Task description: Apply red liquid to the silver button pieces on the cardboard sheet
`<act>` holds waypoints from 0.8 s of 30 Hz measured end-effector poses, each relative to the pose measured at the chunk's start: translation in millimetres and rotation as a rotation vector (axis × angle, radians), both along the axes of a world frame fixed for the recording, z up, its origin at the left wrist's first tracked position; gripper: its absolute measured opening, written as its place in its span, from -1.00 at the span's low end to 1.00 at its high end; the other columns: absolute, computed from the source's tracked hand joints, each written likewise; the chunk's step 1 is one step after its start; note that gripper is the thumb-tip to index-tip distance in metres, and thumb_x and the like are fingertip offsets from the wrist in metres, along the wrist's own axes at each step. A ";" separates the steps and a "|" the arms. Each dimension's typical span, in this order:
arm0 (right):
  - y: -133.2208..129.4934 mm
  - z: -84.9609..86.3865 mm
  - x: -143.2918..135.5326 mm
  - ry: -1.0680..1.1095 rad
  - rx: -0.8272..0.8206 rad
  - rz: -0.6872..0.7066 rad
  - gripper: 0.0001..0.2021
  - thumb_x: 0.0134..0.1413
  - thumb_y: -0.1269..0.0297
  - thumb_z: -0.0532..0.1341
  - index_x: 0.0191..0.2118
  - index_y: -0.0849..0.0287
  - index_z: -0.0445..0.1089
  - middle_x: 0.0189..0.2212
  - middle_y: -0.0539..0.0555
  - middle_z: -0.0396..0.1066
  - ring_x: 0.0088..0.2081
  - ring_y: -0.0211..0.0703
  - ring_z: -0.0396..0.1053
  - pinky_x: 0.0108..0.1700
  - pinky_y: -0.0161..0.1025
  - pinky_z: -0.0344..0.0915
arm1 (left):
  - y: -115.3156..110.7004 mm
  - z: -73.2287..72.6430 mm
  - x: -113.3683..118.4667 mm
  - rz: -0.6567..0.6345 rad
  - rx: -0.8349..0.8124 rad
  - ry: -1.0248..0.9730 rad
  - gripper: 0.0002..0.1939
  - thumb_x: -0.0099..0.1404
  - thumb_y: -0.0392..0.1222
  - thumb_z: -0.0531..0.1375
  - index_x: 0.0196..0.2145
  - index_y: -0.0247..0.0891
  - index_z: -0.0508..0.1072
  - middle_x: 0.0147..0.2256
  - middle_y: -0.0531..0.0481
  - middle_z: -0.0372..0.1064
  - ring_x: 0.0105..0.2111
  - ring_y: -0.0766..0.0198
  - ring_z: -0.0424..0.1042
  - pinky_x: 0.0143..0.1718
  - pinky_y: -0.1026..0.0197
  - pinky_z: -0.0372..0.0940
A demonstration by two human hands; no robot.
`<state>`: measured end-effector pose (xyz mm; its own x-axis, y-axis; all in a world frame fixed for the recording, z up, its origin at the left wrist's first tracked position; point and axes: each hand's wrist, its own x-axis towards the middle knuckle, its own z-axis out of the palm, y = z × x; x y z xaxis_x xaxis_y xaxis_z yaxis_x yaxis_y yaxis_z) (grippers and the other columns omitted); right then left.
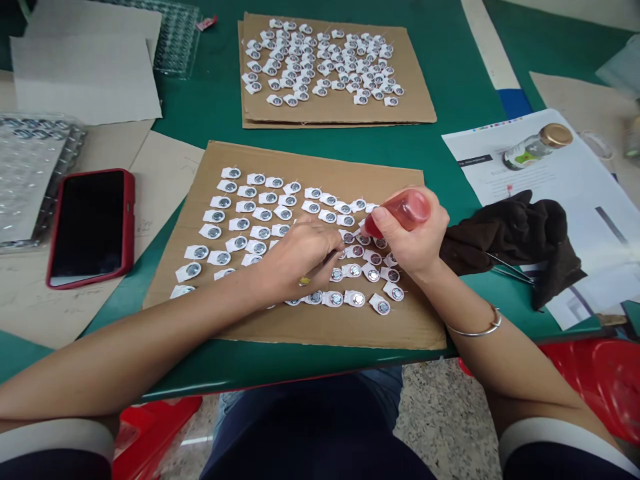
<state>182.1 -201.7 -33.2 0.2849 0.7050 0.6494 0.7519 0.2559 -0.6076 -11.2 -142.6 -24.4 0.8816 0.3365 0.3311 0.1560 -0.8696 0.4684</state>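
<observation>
My right hand [423, 230] is wrapped round a red translucent squeeze bottle [407, 208], tilted with its lower end toward the rows of small parts. My left hand [305, 253], fingers bent and pinched, holds a thin dark stick-like tool [320, 267] with a yellowish end; its exact kind is unclear. Both hands are over a brown cardboard sheet [280, 330]. On it lie rows of small white tabs [354, 299], each bearing a round silvery disc. My left hand and forearm hide some of them, and the bottle's tip is hard to make out.
Behind lies a stacked cardboard sheet [340, 120] with many similar tabs. A red-cased phone [91, 227] and plastic trays [30, 180] are at left. On the right are a dark cloth [505, 233], metal tweezers [513, 270], printed paper [590, 220] and a gold-capped glass bottle [535, 147].
</observation>
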 end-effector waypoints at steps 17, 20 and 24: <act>-3.1 2.7 -0.9 -0.099 -0.005 0.043 -0.73 -0.07 0.06 0.27 -0.41 0.13 0.27 -0.50 -0.03 0.35 -0.47 -0.25 0.33 -0.42 -0.20 0.30 | 3.8 -5.4 -0.5 0.019 -0.046 -0.051 -0.87 0.09 -0.43 0.10 -0.42 -0.26 0.36 -0.44 0.05 0.41 -0.38 0.28 0.41 -0.22 0.14 0.26; -3.3 2.8 -1.7 -0.096 0.007 0.049 -0.73 -0.08 0.07 0.28 -0.41 0.13 0.26 -0.50 -0.04 0.34 -0.47 -0.25 0.33 -0.42 -0.20 0.30 | 4.5 -1.2 -0.7 0.011 -0.088 -0.034 -0.89 0.12 -0.42 0.10 -0.43 -0.27 0.38 -0.43 0.03 0.42 -0.38 0.27 0.41 -0.26 0.17 0.26; -3.7 3.1 -2.8 -0.086 0.023 0.064 -0.75 -0.08 0.11 0.30 -0.40 0.13 0.27 -0.49 -0.05 0.34 -0.46 -0.26 0.33 -0.42 -0.21 0.30 | 3.8 8.1 0.0 0.021 -0.148 0.006 -0.88 0.11 -0.42 0.09 -0.44 -0.30 0.40 -0.49 0.02 0.40 -0.45 0.29 0.38 -0.33 0.20 0.24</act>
<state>179.3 -205.5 -30.1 0.1825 0.7043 0.6860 0.7826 0.3183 -0.5350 -11.2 -138.8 -16.4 0.8757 0.3994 0.2715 0.1761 -0.7876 0.5905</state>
